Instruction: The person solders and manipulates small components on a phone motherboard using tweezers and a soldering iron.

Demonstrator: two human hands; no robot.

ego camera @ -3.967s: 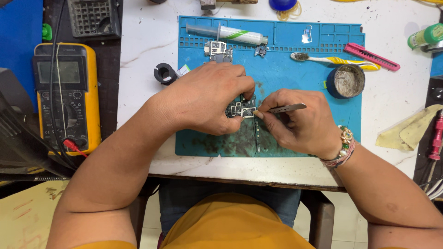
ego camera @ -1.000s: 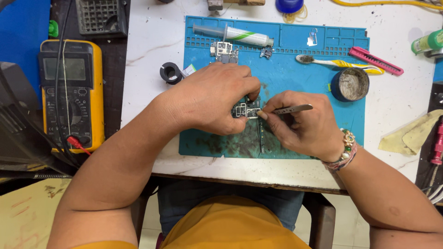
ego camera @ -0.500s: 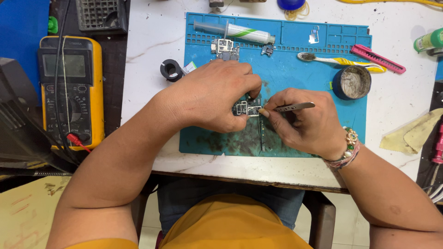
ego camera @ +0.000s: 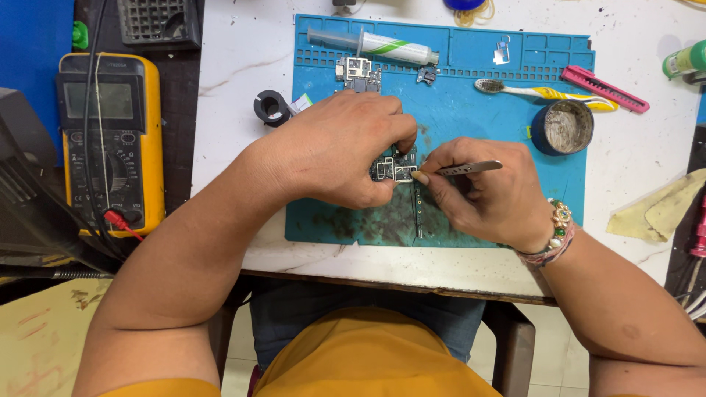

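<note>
Head view, hands (ego camera: 412, 158) gripping flat circuit board (ego camera: 393, 167), slim metal tweezers (ego camera: 471, 167)

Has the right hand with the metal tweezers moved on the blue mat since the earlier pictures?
No. The right hand keeps the tweezers at the small circuit board, at the same spot on the blue mat; only the camera shifted slightly.

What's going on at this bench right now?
A person is working over a blue mat on a white table. The left hand pins a small circuit board down, while the right hand holds metal tweezers with the tips at the board. A syringe, toothbrush and yellow multimeter lie unused nearby.
</note>
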